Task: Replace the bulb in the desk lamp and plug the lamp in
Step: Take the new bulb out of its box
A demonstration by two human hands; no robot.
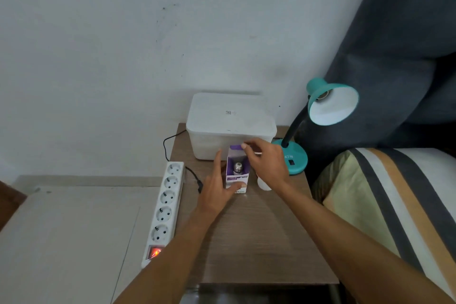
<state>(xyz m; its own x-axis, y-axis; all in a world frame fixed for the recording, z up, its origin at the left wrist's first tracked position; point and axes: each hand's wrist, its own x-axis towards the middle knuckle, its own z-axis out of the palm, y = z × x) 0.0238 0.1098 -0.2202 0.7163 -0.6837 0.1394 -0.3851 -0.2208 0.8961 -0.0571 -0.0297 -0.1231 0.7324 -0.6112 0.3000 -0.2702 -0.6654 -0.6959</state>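
A purple and white bulb box (236, 177) stands upright on the small wooden table (261, 237), its top flap lifted. Inside it a bulb (237, 168) shows its metal screw base upward. My left hand (218, 189) grips the box from the left, thumb on its lower front. My right hand (267, 159) pinches the open top flap. A white bulb (264, 184) lies on the table just right of the box, partly hidden under my right wrist. The teal desk lamp (330, 103) stands at the right, its shade's socket empty. Its black cord (192, 175) and plug lie loose beside the white power strip (166, 205).
A white lidded plastic container (230, 123) stands behind the box against the wall. The power strip lies along the table's left edge with its red switch (155, 252) lit. A striped cushion (385, 205) and dark fabric (399, 44) border the right side.
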